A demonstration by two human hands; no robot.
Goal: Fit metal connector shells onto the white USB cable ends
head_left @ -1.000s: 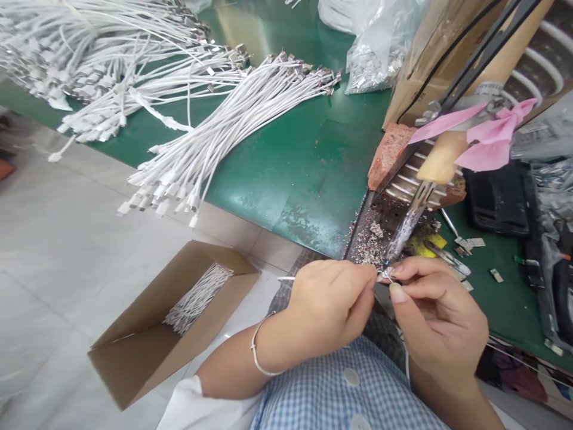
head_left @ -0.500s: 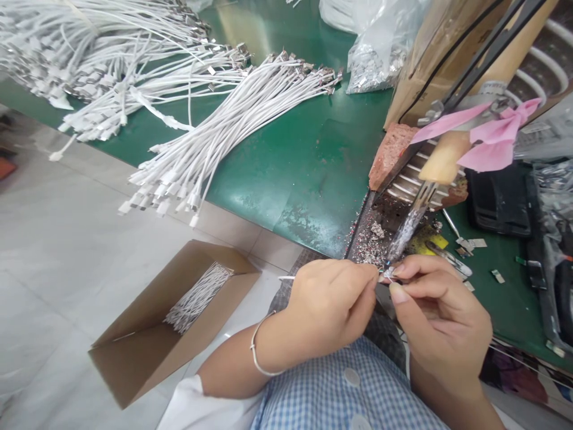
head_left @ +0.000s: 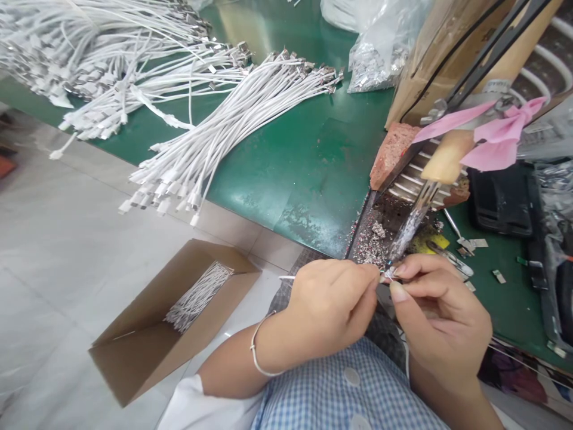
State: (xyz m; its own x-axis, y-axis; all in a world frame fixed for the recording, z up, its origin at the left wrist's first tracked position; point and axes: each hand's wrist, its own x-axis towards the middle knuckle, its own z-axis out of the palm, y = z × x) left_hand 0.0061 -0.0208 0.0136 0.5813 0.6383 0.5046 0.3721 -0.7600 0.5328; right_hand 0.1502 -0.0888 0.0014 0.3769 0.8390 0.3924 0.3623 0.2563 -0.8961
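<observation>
1. Green worktop (head_left: pixel 286 173): spanned top and right of view.
2. Cardboard box (head_left: pixel 152 292): stood open beside worktop's front edge, white cables inside.
3. Cable bundle (head_left: pixel 224 131): lay on worktop, white plugs overhanging the edge.
4. Soldering iron (head_left: pixel 447 158): slanted down, tip just above fingertips.
5. Left hand (head_left: pixel 333 301): grip closed around white cable (head_left: pixel 286 278), tail poking out behind the fist.
6. Right hand (head_left: pixel 443 310): thumb-and-finger grip pinched nearly together on shiny piece (head_left: pixel 389 272).
7. Shiny piece: sat near iron tip, probably a connector, too small to tell.
</observation>
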